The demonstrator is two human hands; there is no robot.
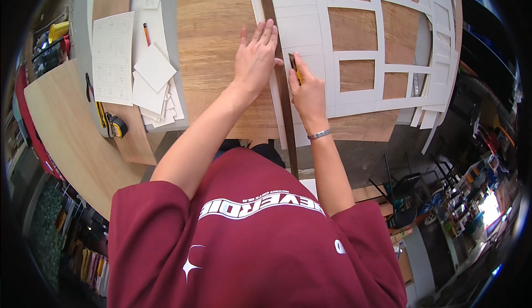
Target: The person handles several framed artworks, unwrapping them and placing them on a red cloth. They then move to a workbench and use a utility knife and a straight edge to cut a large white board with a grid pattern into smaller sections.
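A long dark brown straightedge bar runs from the far edge of the table toward me, lying over a white board sheet marked with faint lines. My left hand presses on the bar, palm down with its fingers stretched out and the thumb at the bar's right side. Just right of the bar, my right hand is closed around a yellow and black utility knife. The knife's tip is near the bar's right edge, over the white sheet; the blade itself is too small to make out.
Wooden boards lie beneath the sheet. To the right is a white board frame with cut-out windows. At left are a drawn paper plan, white card pieces, a pencil, a tape measure and a yellow-black tool.
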